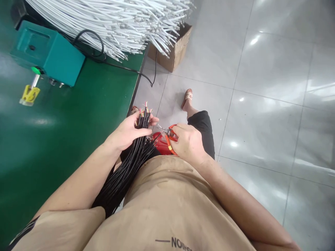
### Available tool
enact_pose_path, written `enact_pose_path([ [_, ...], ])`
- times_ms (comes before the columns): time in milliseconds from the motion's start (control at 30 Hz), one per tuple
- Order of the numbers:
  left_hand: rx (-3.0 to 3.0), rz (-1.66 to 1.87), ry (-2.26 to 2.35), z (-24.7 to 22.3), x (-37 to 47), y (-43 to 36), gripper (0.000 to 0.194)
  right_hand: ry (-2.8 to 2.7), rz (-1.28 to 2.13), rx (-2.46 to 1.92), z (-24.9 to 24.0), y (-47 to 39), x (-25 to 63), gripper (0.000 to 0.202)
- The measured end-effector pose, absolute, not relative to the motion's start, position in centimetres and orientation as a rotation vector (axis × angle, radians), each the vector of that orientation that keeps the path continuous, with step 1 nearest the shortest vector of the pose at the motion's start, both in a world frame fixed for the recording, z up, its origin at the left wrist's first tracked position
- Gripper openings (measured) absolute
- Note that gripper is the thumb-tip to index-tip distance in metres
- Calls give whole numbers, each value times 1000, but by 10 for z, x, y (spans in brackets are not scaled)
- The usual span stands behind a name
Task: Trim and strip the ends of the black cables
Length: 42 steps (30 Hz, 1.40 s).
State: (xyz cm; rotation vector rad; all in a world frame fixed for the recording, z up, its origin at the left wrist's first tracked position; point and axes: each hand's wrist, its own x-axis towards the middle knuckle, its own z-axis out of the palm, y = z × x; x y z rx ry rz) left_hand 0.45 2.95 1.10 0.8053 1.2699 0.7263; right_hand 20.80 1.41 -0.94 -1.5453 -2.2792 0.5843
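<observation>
My left hand (129,131) is closed round the upper part of a bunch of black cables (131,158). Short coloured wire ends, red, yellow and white, stick out at the top of the bunch. The rest of the cables run down over my lap, and more cut ends fan out beside my left thumb. In my right hand (190,141) are small pliers (172,137) with orange-red handles and thin metal jaws. Their jaws point left, close to the fingers of my left hand. Whether the jaws touch a wire is too small to tell.
A green table (104,90) lies on the left, bearing a teal machine (62,57) with a yellow tip. A large heap of white cables (117,24) hangs past the table edge above a cardboard box (178,52). Something red (162,144) is below my hands. A black cord (125,68) crosses the edge.
</observation>
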Motion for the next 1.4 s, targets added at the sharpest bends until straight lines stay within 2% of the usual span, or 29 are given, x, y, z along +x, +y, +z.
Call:
enact_pose_path([
  [67,785,735,1296,13,7,30,34,-2340,379,-1552,-10,13,209,20],
  [167,904,712,1367,14,12,28,28,-2428,130,-1530,-8,10,209,26],
  [333,1049,744,1570,12,16,25,27,-2477,11,-1499,-4,6,209,29],
  [400,935,784,1521,12,14,26,22,-2401,132,-1574,-4,7,212,24],
  [467,774,758,1363,14,10,28,24,-2260,407,-1646,-5,8,214,20],
  [633,611,604,1138,16,1,30,47,-1661,1254,-1647,-5,12,203,32],
  [800,643,603,1105,12,1,27,54,-1046,1774,-1499,-5,10,186,24],
  [1033,660,588,1165,13,4,27,53,-748,1927,-1387,3,10,180,16],
  [1167,738,590,1172,12,6,27,42,-674,1983,-1279,7,13,179,13],
  [1400,841,616,1260,10,5,27,43,-703,1922,-1367,0,14,180,14],
])
